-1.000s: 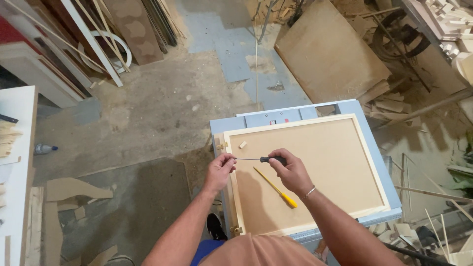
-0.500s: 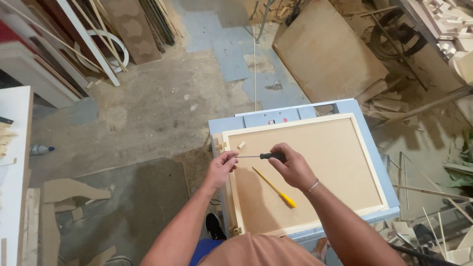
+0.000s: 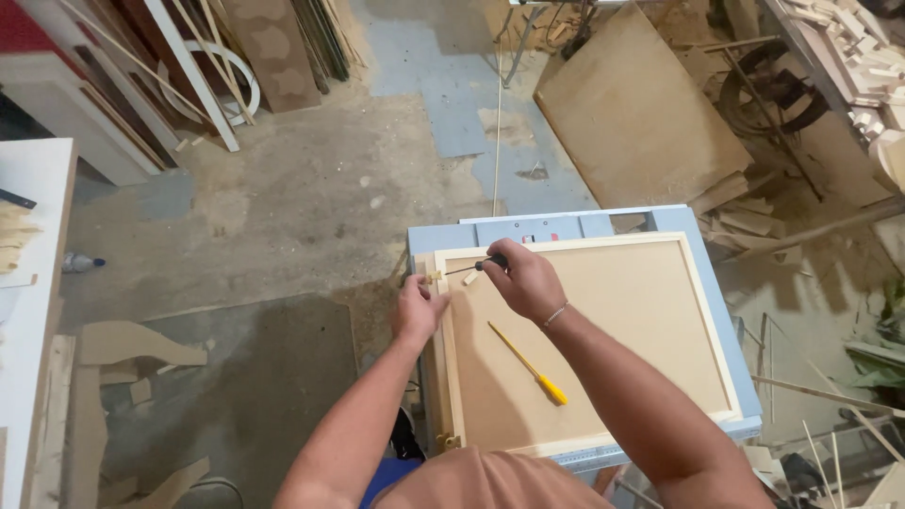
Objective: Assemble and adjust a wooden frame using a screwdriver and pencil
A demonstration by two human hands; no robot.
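Since a second ago both hands have slid toward the far left corner of the tabletop, and the screwdriver tip has come closer to the small fitting there.

Head view: the right hand [image 3: 523, 280] has its fingers clamped round the dark handle of a slim black-handled screwdriver [image 3: 474, 268], whose shaft lies nearly level and points left. The left hand [image 3: 419, 309] rests on the left rail of the pale wooden frame with a brown fibreboard panel [image 3: 613, 330], its fingers pinched together on a small light-coloured hinge fitting [image 3: 432, 278] at the frame's far left corner; whether the tip is seated in a screw is too small to tell. The frame lies flat on the light blue tabletop [image 3: 566, 226], covering most of it. A yellow-handled screwdriver [image 3: 528, 364] lies loose on the panel near the middle, apart from both hands. A second small fitting [image 3: 447, 440] sits at the near left corner.

To do this step well, I judge the shaft should stay in line with the screw, with firm inward pressure, while the left fingers keep the fitting square against the rail so it does not creep.
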